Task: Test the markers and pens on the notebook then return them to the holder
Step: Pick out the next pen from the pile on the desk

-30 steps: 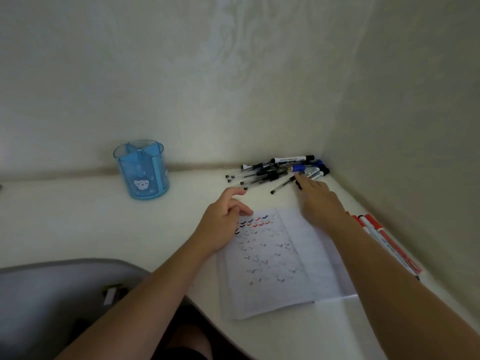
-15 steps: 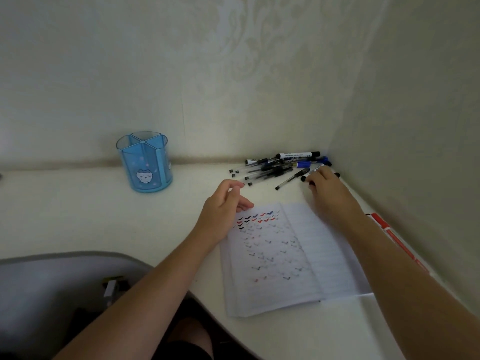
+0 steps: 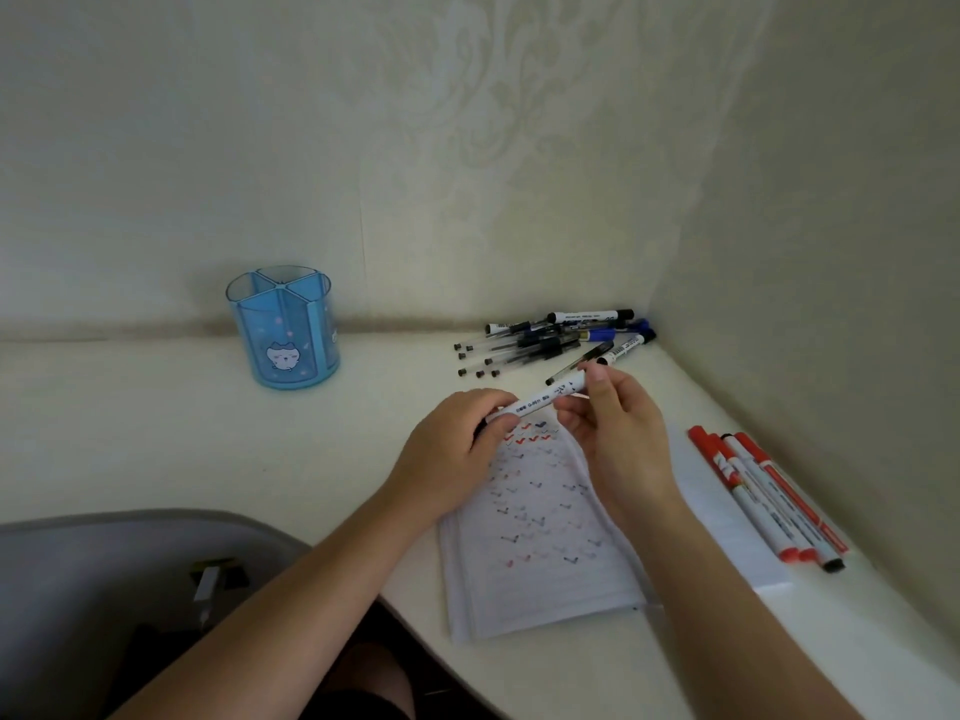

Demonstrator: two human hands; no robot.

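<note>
Both hands grasp one white-barrelled marker (image 3: 540, 401) above the notebook (image 3: 540, 517) — left hand (image 3: 457, 459) at its cap end, right hand (image 3: 618, 433) on the barrel; uncapping seems underway; next, pull them apart, then mark the page.

holder (image 3: 283, 332), left of centre frame: translucent blue, white cat face printed on front, faint pink specks. marker (image 3: 540, 402) at centre: white barrel, dark lettering, black end. notebook (image 3: 540, 532), lower centre: white lined pages with rows of red, blue and black tick marks. markers (image 3: 763, 491) at right edge: three red-capped, white and red barrels, one black-tipped. pile of pens (image 3: 550, 340), upper right of centre: black, clear and blue. wall (image 3: 467, 148): cream, pale floral relief.
</note>
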